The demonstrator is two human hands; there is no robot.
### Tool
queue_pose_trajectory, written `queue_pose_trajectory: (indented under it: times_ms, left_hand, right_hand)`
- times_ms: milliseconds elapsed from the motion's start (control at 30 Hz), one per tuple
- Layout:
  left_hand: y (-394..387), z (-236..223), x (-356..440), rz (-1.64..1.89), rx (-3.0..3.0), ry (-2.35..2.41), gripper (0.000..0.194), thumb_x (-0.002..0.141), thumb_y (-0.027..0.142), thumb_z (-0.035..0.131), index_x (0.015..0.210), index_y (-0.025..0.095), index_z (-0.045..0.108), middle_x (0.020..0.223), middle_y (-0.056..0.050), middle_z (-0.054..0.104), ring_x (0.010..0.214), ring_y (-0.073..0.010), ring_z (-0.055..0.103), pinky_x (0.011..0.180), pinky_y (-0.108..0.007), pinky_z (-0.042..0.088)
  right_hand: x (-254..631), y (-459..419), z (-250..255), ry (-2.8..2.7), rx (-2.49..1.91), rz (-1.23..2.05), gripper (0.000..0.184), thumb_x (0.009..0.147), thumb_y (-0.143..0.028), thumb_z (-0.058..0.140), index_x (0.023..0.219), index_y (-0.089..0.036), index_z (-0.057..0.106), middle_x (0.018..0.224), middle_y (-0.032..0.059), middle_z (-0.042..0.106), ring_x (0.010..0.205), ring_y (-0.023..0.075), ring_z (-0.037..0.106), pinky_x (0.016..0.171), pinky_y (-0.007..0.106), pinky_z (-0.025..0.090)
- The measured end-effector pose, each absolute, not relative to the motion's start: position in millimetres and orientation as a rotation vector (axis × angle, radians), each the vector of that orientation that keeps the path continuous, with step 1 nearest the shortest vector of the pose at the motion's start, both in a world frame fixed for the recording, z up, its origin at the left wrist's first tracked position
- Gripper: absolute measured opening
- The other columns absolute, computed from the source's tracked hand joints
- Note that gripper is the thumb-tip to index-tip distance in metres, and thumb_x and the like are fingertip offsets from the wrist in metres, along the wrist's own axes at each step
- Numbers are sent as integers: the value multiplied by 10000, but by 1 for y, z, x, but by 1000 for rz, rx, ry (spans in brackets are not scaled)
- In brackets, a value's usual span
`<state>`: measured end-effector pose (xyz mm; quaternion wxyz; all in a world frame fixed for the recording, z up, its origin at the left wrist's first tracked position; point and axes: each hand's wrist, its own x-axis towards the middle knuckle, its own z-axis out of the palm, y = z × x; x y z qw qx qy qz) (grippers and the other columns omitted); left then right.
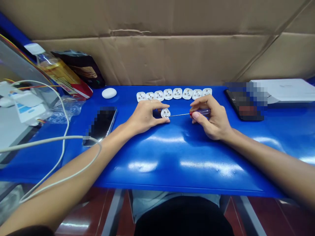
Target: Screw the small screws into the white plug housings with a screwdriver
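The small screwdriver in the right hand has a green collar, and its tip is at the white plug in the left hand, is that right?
Not quite: the head view shows the collar is red, not green. The rest holds: the small screwdriver is in the right hand, its tip at the white plug in the left hand.

The plug (165,113) is smooth white plastic, the screwdriver (179,115) thin metal with a clear plastic handle, the worktop (172,154) glossy blue.
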<state>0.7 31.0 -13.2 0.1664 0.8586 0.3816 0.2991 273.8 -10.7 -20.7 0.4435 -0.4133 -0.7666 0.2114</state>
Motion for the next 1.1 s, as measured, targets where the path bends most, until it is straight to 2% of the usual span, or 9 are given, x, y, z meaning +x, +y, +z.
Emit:
queue_pose_trajectory:
  times_ms: [67, 167, 300, 400, 533, 700, 833, 967, 1100]
  left_hand:
    - [31, -14, 0, 858, 2445, 1083, 490, 774, 373, 964, 1211, 203, 823, 1101, -73, 842, 978, -266, 789, 897, -387, 603]
    - [32, -15, 0, 862, 2453, 1062, 496, 781, 371, 960, 1222, 190, 821, 1128, -90, 839, 1008, -274, 792, 918, -384, 601]
    - [32, -16, 0, 867, 2446, 1066, 490, 790, 390, 952, 1218, 191, 821, 1116, -88, 840, 977, -265, 792, 897, -377, 605]
    - [33, -16, -1, 843, 2452, 1075, 498, 789, 415, 948, 1224, 209, 819, 1121, -77, 841, 990, -267, 789, 904, -383, 605]
    - [32, -15, -1, 858, 2453, 1079, 490, 788, 408, 947, 1214, 201, 822, 1134, -88, 839, 1016, -276, 790, 938, -396, 604]
    - [32, -16, -1, 867, 2458, 1066, 484, 788, 385, 952, 1214, 195, 819, 1117, -97, 840, 998, -283, 795, 925, -422, 620]
    - [32, -16, 0, 881, 2461, 1070, 495, 781, 384, 958, 1213, 186, 822, 1126, -98, 841, 999, -274, 799, 923, -396, 618]
    - [31, -16, 0, 857, 2466, 1074, 489, 791, 397, 950, 1215, 191, 819, 1159, -90, 837, 1019, -269, 799, 947, -387, 607]
    - [31, -15, -1, 855, 2460, 1068, 496, 798, 403, 944, 1218, 174, 818, 1162, -105, 835, 1031, -276, 796, 942, -382, 605]
  right_hand:
    - [274, -11, -21, -1900, -1043, 493, 144, 991, -318, 664, 1106, -239, 628, 889, 30, 744, 635, 173, 706, 629, 332, 574]
    - [275, -10, -21, -1915, -1074, 456, 101, 1018, -348, 641, 1051, -252, 650, 802, 15, 740, 606, 177, 700, 597, 321, 557]
    - [276, -9, -21, -1935, -1035, 453, 140, 1004, -351, 661, 1111, -260, 653, 875, 44, 771, 641, 195, 725, 609, 337, 580]
    - [277, -9, -21, -1961, -1076, 390, 86, 1016, -340, 636, 1041, -266, 671, 833, 25, 771, 648, 195, 732, 620, 333, 579]
    - [277, -9, -21, -1958, -1021, 411, 186, 980, -340, 682, 1147, -262, 659, 896, 27, 777, 678, 197, 737, 627, 326, 581]
    - [276, -10, -20, -1994, -1071, 339, 106, 1015, -346, 638, 1028, -244, 663, 820, 8, 763, 559, 158, 666, 547, 307, 509]
    - [276, -10, -19, -1969, -1021, 354, 135, 993, -336, 656, 1087, -240, 653, 923, 31, 787, 614, 159, 700, 594, 305, 554]
    - [277, -10, -20, -1987, -1050, 376, 117, 1023, -356, 632, 1054, -248, 665, 736, -9, 735, 549, 166, 671, 546, 304, 509]
    - [276, -11, -18, -1976, -1030, 377, 144, 982, -330, 675, 1103, -251, 665, 811, 7, 761, 599, 183, 710, 588, 312, 544]
